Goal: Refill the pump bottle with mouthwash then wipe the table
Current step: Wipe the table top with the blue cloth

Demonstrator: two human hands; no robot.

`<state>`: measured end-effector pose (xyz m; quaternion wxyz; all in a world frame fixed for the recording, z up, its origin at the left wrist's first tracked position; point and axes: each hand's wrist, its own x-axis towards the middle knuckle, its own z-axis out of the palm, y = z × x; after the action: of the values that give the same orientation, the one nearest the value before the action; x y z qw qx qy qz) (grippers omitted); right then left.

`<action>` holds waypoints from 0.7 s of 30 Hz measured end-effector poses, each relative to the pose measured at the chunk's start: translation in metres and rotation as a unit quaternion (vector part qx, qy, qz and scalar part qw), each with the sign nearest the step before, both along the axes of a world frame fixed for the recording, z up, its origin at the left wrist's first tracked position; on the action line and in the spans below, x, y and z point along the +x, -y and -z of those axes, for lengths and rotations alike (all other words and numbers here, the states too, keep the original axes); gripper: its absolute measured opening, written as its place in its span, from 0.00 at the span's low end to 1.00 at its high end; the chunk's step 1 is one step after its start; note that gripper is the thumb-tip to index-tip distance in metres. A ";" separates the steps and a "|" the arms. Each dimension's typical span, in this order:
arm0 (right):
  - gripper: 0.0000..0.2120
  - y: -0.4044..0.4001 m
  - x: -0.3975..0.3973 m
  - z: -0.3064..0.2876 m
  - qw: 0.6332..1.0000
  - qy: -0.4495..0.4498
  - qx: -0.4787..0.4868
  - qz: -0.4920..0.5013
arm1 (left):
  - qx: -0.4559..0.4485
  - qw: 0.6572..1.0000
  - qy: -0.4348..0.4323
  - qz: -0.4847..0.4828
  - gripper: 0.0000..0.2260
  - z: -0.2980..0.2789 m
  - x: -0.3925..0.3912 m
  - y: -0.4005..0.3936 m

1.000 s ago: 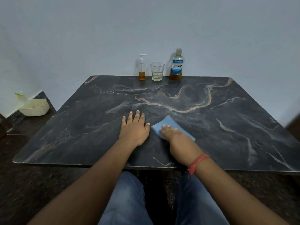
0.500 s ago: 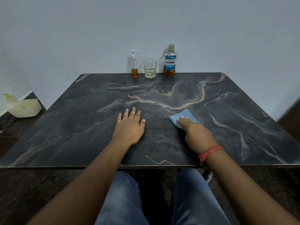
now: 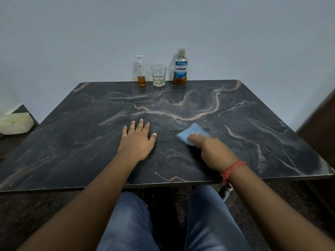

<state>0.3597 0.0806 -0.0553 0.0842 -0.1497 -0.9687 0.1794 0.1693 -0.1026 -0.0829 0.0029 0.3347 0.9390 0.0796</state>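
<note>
Pale blue-grey wall backs a dark marble desk [image 3: 253,134] veined with tan and white streaks. Along the far edge of the desk, close to the wall, three things stand upright in a row: a slim clear pump bottle [image 3: 141,73] with a white pump head and a shallow layer of amber liquid in its base, a faceted drinking glass [image 3: 158,75] just beside it to the right, and a Listerine Cool Mint mouthwash bottle [image 3: 180,67] with its cap on and amber liquid only in its lowest part. Nearer the person, the left hand [image 3: 137,142] lies flat on the desk, palm down, fingers spread a little and holding nothing. The right hand [image 3: 213,151] presses down on a folded blue cloth [image 3: 190,133] that lies on the desk right of centre — the fingers cover the near part of the cloth, and both hand and cloth are smeared with motion blur, so the exact grip cannot be told. A red thread bracelet [image 3: 233,168] circles the right wrist. The two hands are apart, with bare marble between them, and both are well apart from the row of bottles. Below the near edge of the desk show the person's knees in blue jeans [image 3: 130,223]. At the far left, off the desk, a cream plastic basket [image 3: 14,124] sits on a dark ledge.
</note>
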 end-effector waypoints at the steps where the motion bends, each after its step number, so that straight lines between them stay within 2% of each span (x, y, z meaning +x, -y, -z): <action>1: 0.31 -0.012 -0.001 -0.005 0.998 -0.007 0.008 0.057 | -0.003 1.000 0.002 0.001 0.29 -0.001 0.001 -0.001; 3: 0.32 -0.008 -0.003 -0.008 0.993 0.001 0.030 0.112 | -0.007 1.000 0.007 0.003 0.29 -0.002 0.002 -0.001; 4: 0.31 0.005 -0.006 -0.005 0.996 0.001 0.029 0.085 | -0.010 1.000 0.010 0.004 0.29 -0.003 0.002 -0.001; 7: 0.32 0.032 -0.004 0.010 0.997 0.007 -0.005 -0.075 | -0.019 1.000 0.022 0.003 0.29 -0.006 0.003 -0.004; 8: 0.32 0.024 -0.001 0.005 0.997 0.011 -0.009 -0.072 | -0.019 0.999 0.026 0.004 0.29 -0.006 0.003 -0.006; 11: 0.32 -0.015 0.006 -0.009 0.996 -0.009 0.013 0.088 | -0.015 0.999 0.035 0.015 0.29 -0.007 0.009 -0.015; 12: 0.32 -0.012 0.008 -0.009 0.994 -0.009 0.025 0.104 | -0.014 0.999 0.035 0.021 0.30 -0.007 0.013 -0.020; 13: 0.31 -0.002 0.007 -0.007 0.997 -0.005 0.025 0.077 | -0.013 0.999 0.032 0.027 0.30 -0.006 0.018 -0.025; 16: 0.31 0.018 0.011 0.007 0.996 0.025 -0.002 -0.086 | -0.008 0.998 0.031 0.045 0.29 -0.006 0.026 -0.039; 17: 0.30 0.007 0.015 0.003 0.997 0.031 -0.009 -0.077 | -0.007 0.998 0.030 0.051 0.29 -0.005 0.028 -0.043; 20: 0.30 -0.034 0.032 -0.008 0.995 -0.019 0.016 0.097 | 0.002 0.998 0.027 0.061 0.29 -0.005 0.032 -0.049; 21: 0.31 -0.030 0.037 -0.008 0.993 -0.023 0.028 0.112 | 0.004 0.998 0.025 0.063 0.29 -0.004 0.035 -0.050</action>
<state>0.3965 0.1106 -0.0474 0.1297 -0.2507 -0.9483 0.1449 0.2044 -0.0522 -0.0789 0.0304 0.3910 0.9153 0.0917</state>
